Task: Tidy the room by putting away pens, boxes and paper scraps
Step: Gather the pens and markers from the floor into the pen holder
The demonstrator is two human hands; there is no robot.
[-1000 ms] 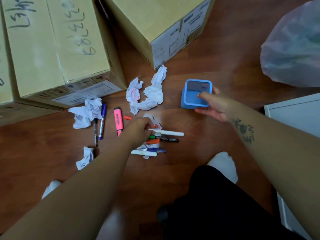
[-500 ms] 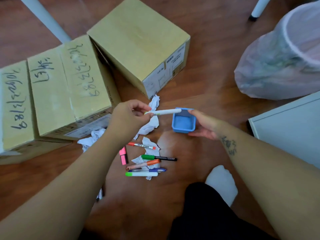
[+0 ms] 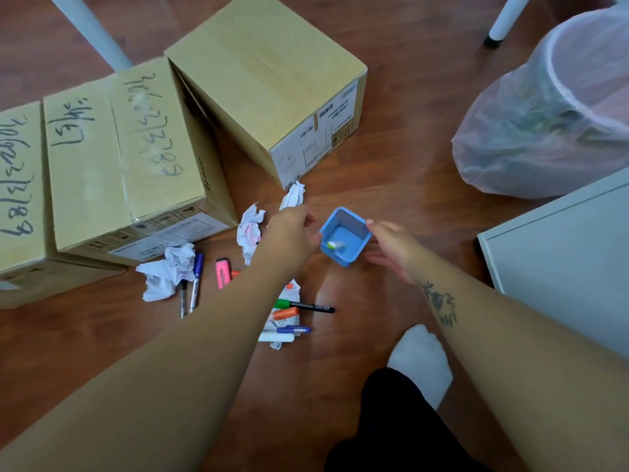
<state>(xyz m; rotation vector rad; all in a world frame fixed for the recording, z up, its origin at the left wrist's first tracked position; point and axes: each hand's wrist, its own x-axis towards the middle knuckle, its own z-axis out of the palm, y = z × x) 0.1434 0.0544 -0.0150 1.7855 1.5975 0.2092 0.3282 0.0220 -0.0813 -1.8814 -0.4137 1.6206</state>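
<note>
A small blue pen holder (image 3: 350, 221) stands on the wooden floor with a white pen (image 3: 335, 245) inside it. My right hand (image 3: 391, 247) holds the holder's right side, thumb at the rim. My left hand (image 3: 292, 229) hovers just left of it, fingers loosely curled and holding nothing. Below my left arm lie a green marker (image 3: 299, 305), an orange marker (image 3: 286, 314), a blue pen (image 3: 292, 330) and a white pen (image 3: 276, 337). A pink highlighter (image 3: 223, 272), a purple marker (image 3: 196, 284) and crumpled paper scraps (image 3: 170, 270) (image 3: 250, 229) lie further left.
Three cardboard boxes (image 3: 269, 80) (image 3: 126, 155) (image 3: 17, 192) stand behind the scraps. A bin lined with a plastic bag (image 3: 561, 107) is at the right rear, a white cabinet (image 3: 561, 260) at the right. My white-socked foot (image 3: 420, 359) is near the pens.
My left hand lifted the white pen from the floor pile, carried it to the blue holder and let it go inside. My right hand kept hold of the holder.
</note>
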